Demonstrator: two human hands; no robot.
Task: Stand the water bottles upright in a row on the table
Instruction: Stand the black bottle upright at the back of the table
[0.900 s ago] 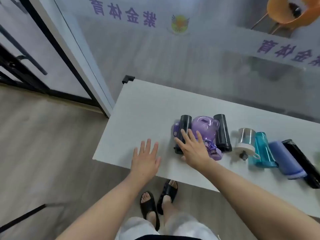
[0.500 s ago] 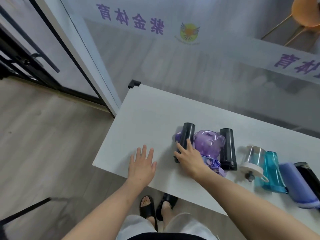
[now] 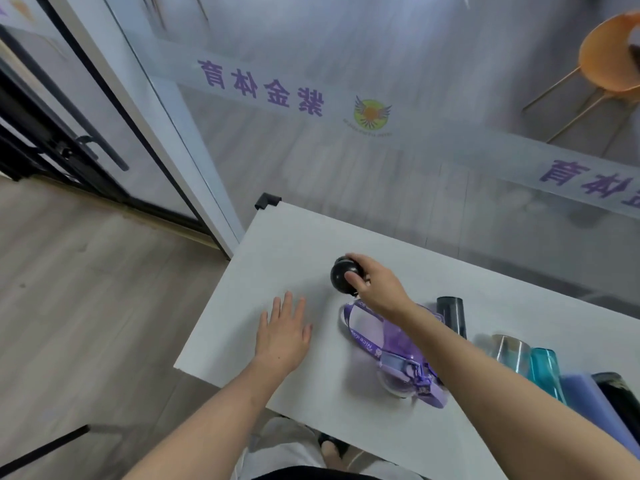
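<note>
My right hand [image 3: 375,287] grips a black bottle [image 3: 341,274] that stands on end on the white table [image 3: 277,251], its round top facing the camera. My left hand [image 3: 284,336] hovers flat and open over the table near the front edge, holding nothing. A purple translucent bottle [image 3: 398,358] with a strap lies on its side under my right forearm. To its right lie a second black bottle [image 3: 452,315], a clear steel-banded bottle [image 3: 509,351], a teal bottle [image 3: 545,370], a lavender bottle [image 3: 585,396] and another black one [image 3: 616,393].
A glass wall with purple lettering [image 3: 263,86] runs behind the table. A white door frame [image 3: 166,109] stands at the left. An orange chair [image 3: 609,60] is beyond the glass at top right. Wooden floor lies left of the table.
My right hand took hold of the leftmost black bottle, which lay beside the purple one, and raised it upright farther back on the table. My left hand stayed open near the front edge.
</note>
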